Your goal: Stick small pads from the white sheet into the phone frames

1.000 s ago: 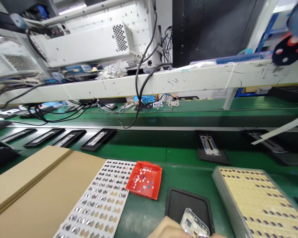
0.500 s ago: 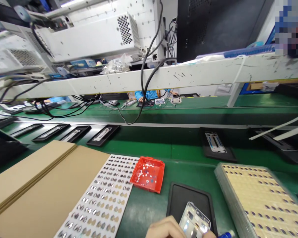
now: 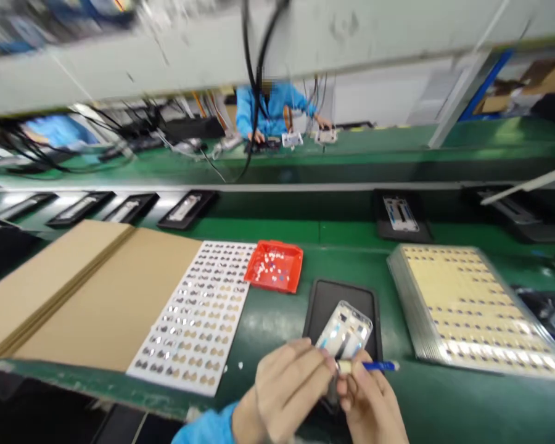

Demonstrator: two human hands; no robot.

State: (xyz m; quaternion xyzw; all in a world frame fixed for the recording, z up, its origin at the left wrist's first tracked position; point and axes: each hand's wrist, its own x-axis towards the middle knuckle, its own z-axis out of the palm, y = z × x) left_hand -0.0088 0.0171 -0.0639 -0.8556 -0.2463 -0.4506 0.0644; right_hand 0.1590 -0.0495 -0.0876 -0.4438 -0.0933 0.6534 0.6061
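My right hand (image 3: pixel 372 398) is closed around a pen-like tool with a blue end (image 3: pixel 382 365) and a pale shaft. The tool lies nearly level, its tip pointing left. My left hand (image 3: pixel 289 385) has its fingers drawn together at that tip; what they pinch is hidden. Just beyond both hands, a silvery phone frame (image 3: pixel 346 327) rests at a slant on a black tray (image 3: pixel 321 296). My hands cover the near end of the frame and tray.
Left of the tray stands a red bin (image 3: pixel 277 285) with small white bits. A white sheet of dark stickers (image 3: pixel 222 314) lies beside brown cardboard (image 3: pixel 106 296). Stacked yellow sheets (image 3: pixel 444 277) sit on the right. Trays with frames (image 3: pixel 187 209) line the back; a co-worker (image 3: pixel 272 111) sits beyond.
My view has tilted down, so the bench appears higher. Both hands now show more fully, and the blue-ended tool has come up level between them, over the frame's near end.
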